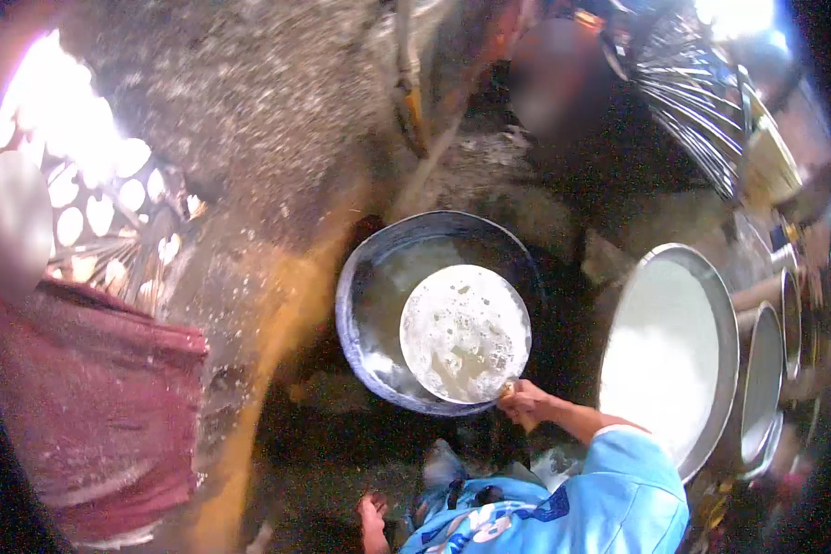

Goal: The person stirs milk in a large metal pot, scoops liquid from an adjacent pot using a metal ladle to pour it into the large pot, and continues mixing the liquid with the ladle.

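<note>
My right hand (524, 403) is closed around the short handle of a round, pan-like vessel (466, 332). White froth with bubbles and darker patches covers most of its face; I cannot tell whether it is a solid pan or a strainer. It is over a wide metal basin (365, 365) with a bluish rim, covering the basin's lower right part. Low in the view, my left hand (372, 510) hangs beside my body, fingers loosely bent and nothing visible in them.
On the right stands a large metal pan (722, 388) of white liquid, with more big pans (762, 379) beyond. A maroon cloth (102, 397) hangs at left, near halved coconuts (100, 214). Another person (563, 83) is at the top, by bundled thin sticks (692, 102).
</note>
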The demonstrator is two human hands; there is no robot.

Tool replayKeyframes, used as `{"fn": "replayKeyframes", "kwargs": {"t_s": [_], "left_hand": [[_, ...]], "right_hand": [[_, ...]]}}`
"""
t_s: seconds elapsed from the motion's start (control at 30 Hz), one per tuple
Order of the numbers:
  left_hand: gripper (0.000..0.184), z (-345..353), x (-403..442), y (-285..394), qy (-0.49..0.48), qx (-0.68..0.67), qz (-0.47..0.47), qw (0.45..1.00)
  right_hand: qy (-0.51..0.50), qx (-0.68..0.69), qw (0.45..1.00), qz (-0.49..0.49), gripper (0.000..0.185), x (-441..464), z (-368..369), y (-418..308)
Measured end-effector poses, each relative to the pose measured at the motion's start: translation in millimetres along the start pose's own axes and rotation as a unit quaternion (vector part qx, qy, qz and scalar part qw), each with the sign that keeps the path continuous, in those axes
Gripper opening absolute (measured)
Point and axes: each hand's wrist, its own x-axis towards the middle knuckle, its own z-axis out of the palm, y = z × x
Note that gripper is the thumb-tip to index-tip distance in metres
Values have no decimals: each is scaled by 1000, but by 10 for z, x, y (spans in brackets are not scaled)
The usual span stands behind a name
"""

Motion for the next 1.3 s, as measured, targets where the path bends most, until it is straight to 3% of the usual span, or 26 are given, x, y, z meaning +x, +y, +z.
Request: {"fn": "replayKeyframes", "kwargs": {"t_s": [0.07, 0.13, 0.17, 0.23, 0.33, 0.37, 0.57, 0.7, 0.83, 0.9, 0.93, 0.97, 1.07, 1.17, 1.3], "left_hand": [[28, 166, 143, -6, -29, -11, 9, 999], [27, 182, 106, -97, -111, 191, 250, 943], [29, 259, 160, -122, -107, 133, 190, 967], [33, 443, 193, -161, -91, 18, 65, 994], [37, 743, -29, -335, -64, 76, 64, 993], [36, 900, -105, -397, -34, 85, 45, 995], [34, 1193, -511, -988, -85, 128, 41, 987], [30, 1196, -581, -1223, -38, 160, 42, 985], [31, 1092, -692, -1130, -10, 215, 56, 975], [27, 1079, -829, -1001, -37, 254, 136, 957], [25, 1168, -894, -905, 8, 219, 93, 971], [22, 1185, -943, -811, -14, 235, 85, 968], [22, 1374, -1141, -689, 2, 247, 145, 958], [24, 1678, -1575, -595, -30, 274, 155, 949], [27, 1830, -1547, -569, -40, 304, 179, 935]], "right_hand": [[67, -53, 996, 26, 15, -623, -99, -136], [58, -11, 998, 20, 13, -1305, -299, -156], [23, -54, 998, 15, 11, -1509, -588, -34], [99, -33, 994, 22, 11, -2056, -804, 74], [199, -31, 979, 41, 12, -2649, -1350, 352], [191, -13, 981, 14, 12, -2863, -1553, 484], [249, 0, 968, 12, 13, -3334, -2732, 1471], [269, 124, 955, -34, 10, -3261, -3139, 2164], [302, 222, 923, -86, 7, -3045, -3313, 2585], [321, 275, 900, -107, 5, -2877, -3407, 2750], [333, 273, 896, -106, 5, -2848, -3418, 2782], [345, 270, 893, -105, 5, -2828, -3421, 2796], [331, 303, 885, -123, 5, -2769, -3470, 2914], [330, 344, 873, -97, 5, -2795, -3469, 2956], [346, 333, 870, -112, 6, -2859, -3543, 3129]]}}
